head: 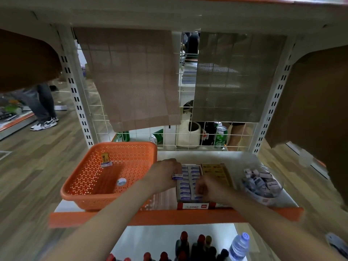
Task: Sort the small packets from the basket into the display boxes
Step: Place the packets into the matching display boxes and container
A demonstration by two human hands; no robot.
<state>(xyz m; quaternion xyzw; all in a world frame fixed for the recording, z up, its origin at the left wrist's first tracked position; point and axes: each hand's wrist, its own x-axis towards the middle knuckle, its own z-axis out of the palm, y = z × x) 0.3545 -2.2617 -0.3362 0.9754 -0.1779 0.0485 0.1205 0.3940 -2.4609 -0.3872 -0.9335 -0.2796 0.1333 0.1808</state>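
An orange perforated basket (90, 193) stands on the shelf's left side, holding a yellow packet (104, 157) and a white-and-blue packet (106, 164). Right of it sits a display box (192, 205) filled with rows of white-and-blue packets (194, 171). My left hand (164, 174) pinches one such packet (178, 176) at the box's left edge. Over the box's front right part, my right hand (209, 189) curls its fingers on the packets there. A yellow display box (216, 172) lies just beyond.
A clear bowl (263, 198) of mixed small packets stands at the shelf's right. The orange shelf edge (169, 216) runs in front. Bottles (197, 245) stand on the shelf below. Wire mesh with green cans (221, 137) closes the back. A person's legs (43, 106) are at left.
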